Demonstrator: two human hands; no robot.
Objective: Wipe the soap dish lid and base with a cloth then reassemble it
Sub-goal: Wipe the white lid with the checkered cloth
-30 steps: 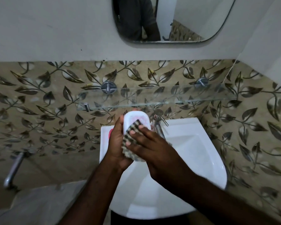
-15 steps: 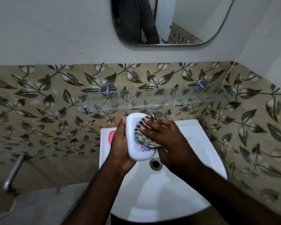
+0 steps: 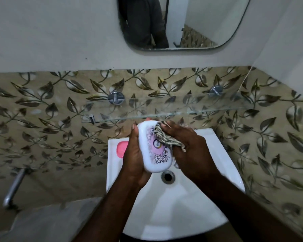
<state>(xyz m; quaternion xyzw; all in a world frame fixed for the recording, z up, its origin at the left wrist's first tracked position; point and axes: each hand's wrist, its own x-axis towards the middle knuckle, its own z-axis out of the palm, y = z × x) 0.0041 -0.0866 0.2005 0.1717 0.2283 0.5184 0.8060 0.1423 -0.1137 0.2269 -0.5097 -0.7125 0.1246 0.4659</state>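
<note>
My left hand (image 3: 135, 154) grips a white soap dish lid (image 3: 151, 161) with a purple floral print, held over the back of the sink. My right hand (image 3: 187, 145) holds a striped cloth (image 3: 162, 135) and presses it against the lid's upper right side. A pink object (image 3: 121, 148), either soap or the dish base, lies on the sink's back left ledge, partly hidden by my left hand.
The white sink (image 3: 173, 206) has its drain (image 3: 168, 176) just below the lid. A glass shelf (image 3: 164, 109) juts out right above my hands. A mirror (image 3: 182, 23) hangs higher up. A metal pipe (image 3: 14, 187) sticks out at the lower left.
The lid has been turned so its printed top faces me. My right hand and the cloth have slid from the lid's lower part up to its upper right side.
</note>
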